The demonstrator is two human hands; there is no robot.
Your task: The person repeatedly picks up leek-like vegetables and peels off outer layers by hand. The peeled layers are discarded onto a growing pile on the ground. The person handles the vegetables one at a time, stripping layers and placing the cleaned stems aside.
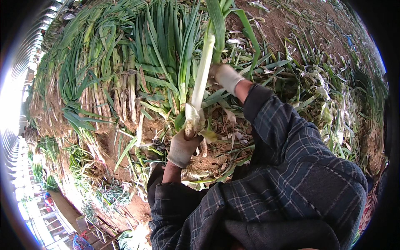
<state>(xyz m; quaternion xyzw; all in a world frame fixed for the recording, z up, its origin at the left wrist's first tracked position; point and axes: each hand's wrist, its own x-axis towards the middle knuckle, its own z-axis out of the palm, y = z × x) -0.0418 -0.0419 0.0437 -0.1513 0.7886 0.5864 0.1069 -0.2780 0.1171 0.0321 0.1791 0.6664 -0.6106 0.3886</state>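
My left hand (183,148), in a pale work glove, grips the root end of a large leek or green onion (203,70). Its white stalk slants up and to the right, and its green leaves reach the top edge. Pale outer layers hang loose around its lower end. My right hand (226,76), gloved too, is just right of the stalk; its fingers are blurred and partly hidden, so whether they hold anything cannot be told.
Stacked unpeeled green onions (103,62), roots downward, fill the upper left. Stripped leaves and peelings (322,90) cover the soil (278,22) on the right. More bundles (51,150) lie at the left, with a metal frame (100,232) at lower left.
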